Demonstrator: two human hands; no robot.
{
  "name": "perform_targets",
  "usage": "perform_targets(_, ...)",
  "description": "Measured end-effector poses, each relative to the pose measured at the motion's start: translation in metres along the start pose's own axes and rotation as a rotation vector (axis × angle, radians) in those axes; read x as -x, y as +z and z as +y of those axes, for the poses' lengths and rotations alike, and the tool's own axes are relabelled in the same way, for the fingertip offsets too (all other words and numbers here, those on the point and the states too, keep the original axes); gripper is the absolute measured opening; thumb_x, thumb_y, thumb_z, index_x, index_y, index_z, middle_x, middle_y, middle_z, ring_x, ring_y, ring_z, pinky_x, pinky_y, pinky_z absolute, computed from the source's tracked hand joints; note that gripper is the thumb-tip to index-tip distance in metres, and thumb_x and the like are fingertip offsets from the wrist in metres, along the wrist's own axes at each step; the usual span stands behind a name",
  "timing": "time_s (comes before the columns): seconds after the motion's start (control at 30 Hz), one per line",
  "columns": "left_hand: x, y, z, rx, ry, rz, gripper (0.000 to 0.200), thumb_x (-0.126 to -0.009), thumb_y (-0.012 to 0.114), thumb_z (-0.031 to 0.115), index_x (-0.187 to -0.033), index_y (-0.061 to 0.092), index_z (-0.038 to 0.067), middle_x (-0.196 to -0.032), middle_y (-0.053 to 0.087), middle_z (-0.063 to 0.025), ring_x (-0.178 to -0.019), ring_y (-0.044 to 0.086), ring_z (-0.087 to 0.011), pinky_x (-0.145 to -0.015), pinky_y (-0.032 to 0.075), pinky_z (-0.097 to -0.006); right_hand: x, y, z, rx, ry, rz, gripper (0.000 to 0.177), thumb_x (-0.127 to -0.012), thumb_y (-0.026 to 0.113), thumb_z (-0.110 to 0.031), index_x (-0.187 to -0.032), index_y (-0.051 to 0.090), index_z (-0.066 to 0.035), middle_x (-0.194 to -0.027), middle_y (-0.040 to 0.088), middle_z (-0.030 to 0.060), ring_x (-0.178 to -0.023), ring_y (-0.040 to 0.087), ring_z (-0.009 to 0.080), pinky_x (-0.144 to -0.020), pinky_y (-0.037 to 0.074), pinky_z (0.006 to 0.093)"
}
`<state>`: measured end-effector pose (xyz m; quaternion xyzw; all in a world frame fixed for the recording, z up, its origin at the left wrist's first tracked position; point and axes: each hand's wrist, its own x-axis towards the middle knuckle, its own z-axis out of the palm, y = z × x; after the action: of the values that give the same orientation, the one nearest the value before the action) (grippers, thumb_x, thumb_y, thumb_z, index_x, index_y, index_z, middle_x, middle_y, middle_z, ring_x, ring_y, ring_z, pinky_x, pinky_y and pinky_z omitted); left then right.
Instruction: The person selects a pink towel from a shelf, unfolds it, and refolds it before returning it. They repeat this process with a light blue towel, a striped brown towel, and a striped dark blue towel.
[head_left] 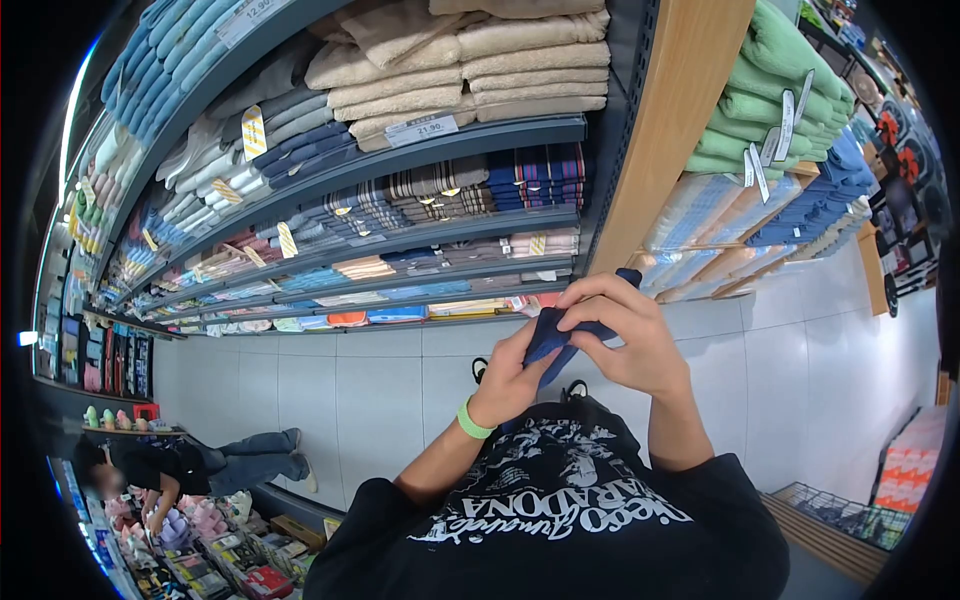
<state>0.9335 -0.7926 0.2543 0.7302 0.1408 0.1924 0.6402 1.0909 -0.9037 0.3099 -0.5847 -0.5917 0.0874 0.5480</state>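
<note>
A folded navy blue cloth (546, 334) is held up in front of my chest, and its exact kind is hidden by my fingers. My left hand (508, 384), with a light green band on its wrist, grips the cloth's near left part between thumb and fingers. From the right, my right hand (628, 335) pinches the same cloth, its fingers bent over the top. One dark end pokes out above the right hand's knuckles, while another part hangs down between the hands.
Shelves of folded beige towels (540, 75), grey and navy cloths and plaid cloths (440, 190) stand ahead, edged by a wooden post (670, 130). Green towels (770, 100) with tags are stacked at right. Another person (180, 465) bends over goods at lower left. A wire basket (840, 512) sits at lower right.
</note>
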Motion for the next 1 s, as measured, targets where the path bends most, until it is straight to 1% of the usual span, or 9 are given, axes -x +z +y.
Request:
perform_targets(0.1,0.002,0.002,-0.002,0.026,-0.016,0.010,0.038,-0.095,0.056,0.001,-0.133,0.052,-0.001,-0.108,0.067,-0.0075,-0.096,0.060,-0.0133,-0.086,0.047,-0.0268,0.000,0.001,0.000,0.046,-0.031,0.040,0.025,-0.065,0.075,0.008,-0.086,0.069,-0.003,-0.103,0.066,0.0079,-0.097,0.064,0.0259,-0.082,0.051,0.0357)
perform_targets(0.2,0.004,0.004,0.004,0.078,-0.051,0.000,0.041,-0.097,0.055,0.003,-0.137,0.048,-0.003,-0.114,0.064,-0.0088,-0.102,0.058,-0.0138,-0.090,0.046,-0.0270,0.000,0.004,0.004,0.073,-0.076,0.099,0.022,-0.065,0.077,0.004,-0.083,0.069,-0.005,-0.099,0.067,0.0050,-0.092,0.065,0.0250,-0.078,0.052,0.0347)
perform_targets(0.27,0.006,0.008,0.009,0.171,0.091,0.037,0.039,-0.102,0.049,0.012,-0.138,0.046,-0.004,-0.118,0.061,-0.0096,-0.106,0.055,-0.0130,-0.093,0.044,-0.0264,0.001,0.006,0.008,0.063,-0.088,0.110,0.021,-0.065,0.077,0.004,-0.082,0.069,-0.005,-0.097,0.067,0.0051,-0.091,0.065,0.0250,-0.077,0.052,0.0348)
perform_targets(0.4,0.003,0.004,0.006,0.357,0.105,0.012,0.041,-0.106,0.042,0.020,-0.138,0.046,-0.005,-0.122,0.058,-0.0097,-0.108,0.053,-0.0122,-0.095,0.042,-0.0253,0.000,0.007,0.011,0.039,-0.126,0.134,0.019,-0.065,0.077,0.005,-0.081,0.068,-0.003,-0.093,0.070,0.0060,-0.087,0.066,0.0260,-0.077,0.052,0.0356)
perform_targets(0.47,0.002,0.002,0.003,0.298,0.003,0.030,0.041,-0.107,0.038,0.024,-0.134,0.050,-0.005,-0.116,0.060,-0.0064,-0.102,0.053,-0.0097,-0.091,0.043,-0.0231,0.000,0.009,0.012,0.029,-0.119,0.131,0.018,-0.066,0.077,0.005,-0.081,0.068,-0.002,-0.092,0.070,0.0065,-0.088,0.066,0.0262,-0.077,0.052,0.0356)
perform_targets(0.57,-0.001,0.003,-0.005,0.390,-0.056,0.090,0.035,-0.107,0.041,0.022,-0.127,0.054,-0.004,-0.107,0.060,-0.0024,-0.094,0.051,-0.0068,-0.085,0.043,-0.0216,0.002,0.012,0.014,0.004,-0.087,0.126,0.017,-0.067,0.077,0.005,-0.080,0.068,-0.002,-0.090,0.071,0.0069,-0.090,0.067,0.0268,-0.079,0.053,0.0358)
perform_targets(0.77,-0.007,0.005,-0.006,0.251,-0.033,0.157,0.027,-0.106,0.045,0.018,-0.117,0.059,-0.001,-0.096,0.057,0.0019,-0.085,0.045,-0.0044,-0.076,0.040,-0.0200,0.005,0.008,0.017,0.079,-0.032,0.094,0.017,-0.070,0.079,-0.004,-0.086,0.073,-0.004,-0.088,0.071,0.0071,-0.090,0.064,0.0251,-0.079,0.052,0.0352)
perform_targets(0.93,-0.009,0.004,-0.004,0.095,0.014,0.193,0.028,-0.106,0.045,0.020,-0.116,0.058,-0.002,-0.086,0.056,0.0010,-0.078,0.045,-0.0043,-0.067,0.039,-0.0215,0.005,0.000,0.017,0.133,0.038,0.087,0.018,-0.068,0.081,-0.004,-0.085,0.074,-0.005,-0.084,0.071,0.0045,-0.094,0.062,0.0241,-0.081,0.050,0.0339)
perform_targets(1.0,-0.008,0.005,-0.005,0.013,0.021,0.172,0.029,-0.106,0.045,0.021,-0.117,0.058,-0.002,-0.082,0.055,0.0005,-0.075,0.044,-0.0043,-0.064,0.038,-0.0224,0.003,0.002,0.013,0.117,0.044,0.068,0.017,-0.071,0.080,-0.008,-0.087,0.074,-0.005,-0.086,0.071,0.0061,-0.095,0.062,0.0253,-0.081,0.051,0.0342)
